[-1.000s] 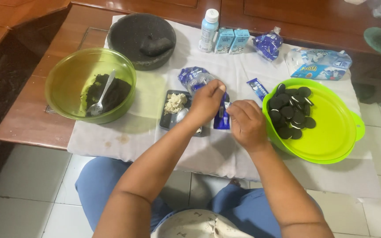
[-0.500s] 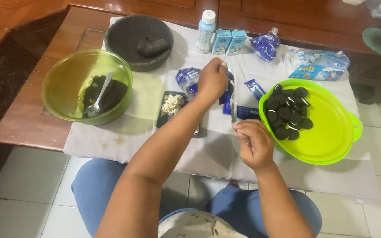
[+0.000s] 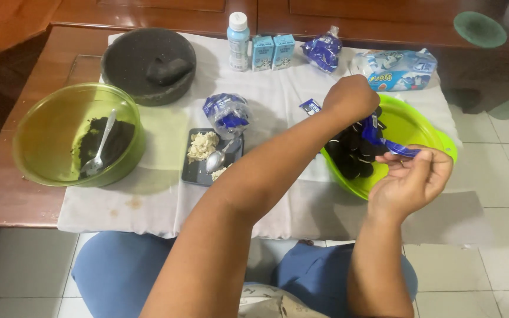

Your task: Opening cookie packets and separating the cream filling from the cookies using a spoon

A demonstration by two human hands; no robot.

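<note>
Hands [image 3: 410, 176] over green cookie bowl [image 3: 410, 126]

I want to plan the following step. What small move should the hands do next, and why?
Probably let the left hand drop its cookie among the dark cookies in the green lid, because it hovers right over that pile. The right hand holds the blue wrapper beside it, and whether more cookies remain inside cannot be seen.

Glossy blue foil wrapper [image 3: 393, 145]; translucent shiny green plastic bowl [image 3: 60, 126]; metal spoon [image 3: 98, 150]; rough matt stone mortar [image 3: 147, 65]; white cloth [image 3: 166, 194]; polished wood table [image 3: 7, 203]; matt dark cookies [image 3: 351, 156]
</note>
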